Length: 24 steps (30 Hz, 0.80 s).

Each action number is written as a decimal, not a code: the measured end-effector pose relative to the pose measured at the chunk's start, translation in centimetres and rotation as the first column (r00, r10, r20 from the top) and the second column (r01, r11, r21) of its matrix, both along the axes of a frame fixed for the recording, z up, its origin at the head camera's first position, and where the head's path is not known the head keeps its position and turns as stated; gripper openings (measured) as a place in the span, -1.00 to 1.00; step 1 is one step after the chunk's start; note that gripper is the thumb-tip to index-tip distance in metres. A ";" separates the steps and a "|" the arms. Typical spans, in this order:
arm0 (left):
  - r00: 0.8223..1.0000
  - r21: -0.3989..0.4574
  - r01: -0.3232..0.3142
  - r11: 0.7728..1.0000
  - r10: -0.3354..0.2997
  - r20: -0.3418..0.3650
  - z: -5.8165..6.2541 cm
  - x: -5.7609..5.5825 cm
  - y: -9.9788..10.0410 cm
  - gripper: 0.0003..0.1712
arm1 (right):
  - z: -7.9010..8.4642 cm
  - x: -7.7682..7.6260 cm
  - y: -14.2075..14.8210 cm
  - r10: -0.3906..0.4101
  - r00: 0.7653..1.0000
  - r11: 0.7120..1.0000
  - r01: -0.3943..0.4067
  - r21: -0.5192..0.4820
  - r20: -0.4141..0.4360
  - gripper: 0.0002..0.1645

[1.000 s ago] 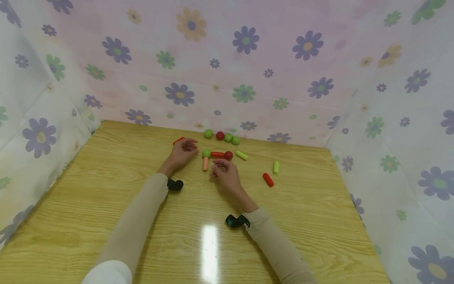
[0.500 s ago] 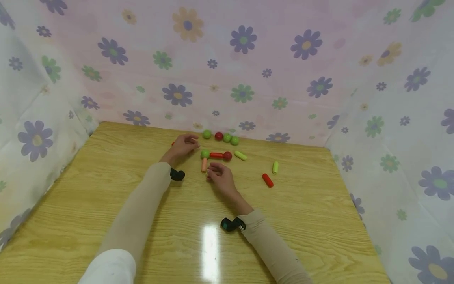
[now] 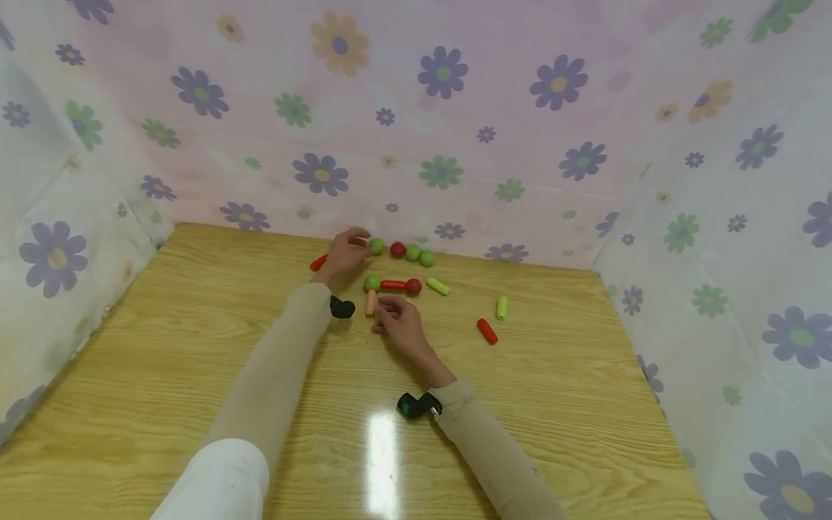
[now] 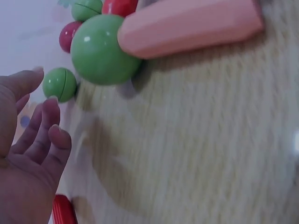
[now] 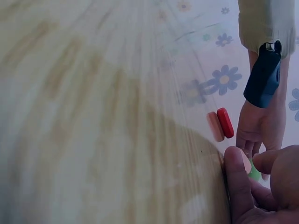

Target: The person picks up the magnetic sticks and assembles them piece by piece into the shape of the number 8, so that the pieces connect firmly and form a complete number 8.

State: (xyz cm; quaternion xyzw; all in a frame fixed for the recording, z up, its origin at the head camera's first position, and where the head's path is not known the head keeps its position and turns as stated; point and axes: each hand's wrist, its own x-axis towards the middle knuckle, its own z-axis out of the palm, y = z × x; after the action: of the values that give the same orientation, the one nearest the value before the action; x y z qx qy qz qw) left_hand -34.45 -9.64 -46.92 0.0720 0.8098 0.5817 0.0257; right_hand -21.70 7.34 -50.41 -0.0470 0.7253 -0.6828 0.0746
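Observation:
My left hand [image 3: 347,254] reaches toward the back edge, thumb and fingers spread beside a green ball [image 4: 60,85]; in the left wrist view nothing is held. A red stick [image 3: 318,263] lies beside its wrist. In front of the hands, a green ball [image 3: 372,284], a red stick [image 3: 393,285] and a dark red ball [image 3: 413,287] form a row. From this green ball a pink stick [image 3: 370,304] points toward me. My right hand [image 3: 404,325], fingers loosely bent, hovers just right of the pink stick; no hold on it shows.
Along the back edge stand a dark red ball [image 3: 398,250] and two green balls [image 3: 419,254]. To the right lie two yellow-green sticks [image 3: 502,308] and a red stick [image 3: 487,331]. Flowered cloth [image 3: 442,130] walls the wooden table [image 3: 559,404] at the back and sides.
My left hand has moved right and farther back, to the leftmost back ball, uncovering more of the red stick. My right hand has shifted slightly left toward the pink stick.

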 end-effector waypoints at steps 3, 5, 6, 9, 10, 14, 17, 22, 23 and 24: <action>1.000 -0.040 -0.011 0.999 0.011 -0.004 -0.2 -0.5 0.6 -0.56 | 0.0 -0.2 0.1 0.007 1.000 1.000 -0.007 -0.002 0.029 -0.60; 1.000 -0.047 -0.003 0.999 0.004 0.013 -0.5 -0.9 0.9 -0.57 | 0.2 -0.2 0.2 0.016 0.999 1.000 -0.016 -0.012 0.045 -0.60; 1.000 -0.049 0.004 0.999 -0.002 0.023 -0.7 -1.2 1.1 -0.58 | 0.4 -0.2 0.3 0.022 0.998 1.000 -0.022 -0.017 0.051 -0.60; 0.999 -0.060 0.021 0.998 -0.018 0.042 -1.3 -1.6 1.3 -0.59 | 1.2 0.1 0.5 0.042 0.997 0.999 -0.040 -0.021 0.061 -0.60; 0.998 -0.050 0.020 0.999 -0.017 0.053 -1.4 -1.7 1.3 -0.60 | 1.6 0.2 0.5 0.050 0.997 0.999 -0.049 -0.019 0.062 -0.60; 0.999 -0.057 0.016 0.998 -0.014 0.036 -1.5 -1.3 1.0 -0.62 | 2.9 1.0 0.4 0.068 0.996 0.998 -0.067 -0.012 0.053 -0.60; 1.000 -0.049 0.006 0.999 -0.006 0.003 -1.5 -1.0 0.9 -0.63 | 2.1 0.8 0.2 0.046 0.998 0.999 -0.045 -0.018 0.040 -0.62; 1.000 0.060 -0.020 0.998 0.020 -0.003 -2.3 -0.3 0.3 -0.58 | -0.1 -0.3 0.0 -0.020 0.999 1.000 0.020 -0.011 0.035 -0.67; 1.000 0.091 -0.023 0.996 0.022 0.009 -2.5 0.0 0.1 -0.57 | 0.0 -0.3 0.0 -0.027 0.999 1.000 0.027 -0.007 0.035 -0.67; 0.999 0.122 -0.029 0.992 0.026 0.027 -2.6 0.2 -0.1 -0.56 | 0.0 -0.3 0.0 -0.031 0.999 1.000 0.031 0.003 0.034 -0.68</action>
State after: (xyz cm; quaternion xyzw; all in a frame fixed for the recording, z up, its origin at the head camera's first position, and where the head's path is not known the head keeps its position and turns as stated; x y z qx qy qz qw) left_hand -34.20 -9.77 -49.48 0.0550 0.7732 0.6313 0.0234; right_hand -22.03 7.35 -50.42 -0.0240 0.7253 -0.6837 0.0763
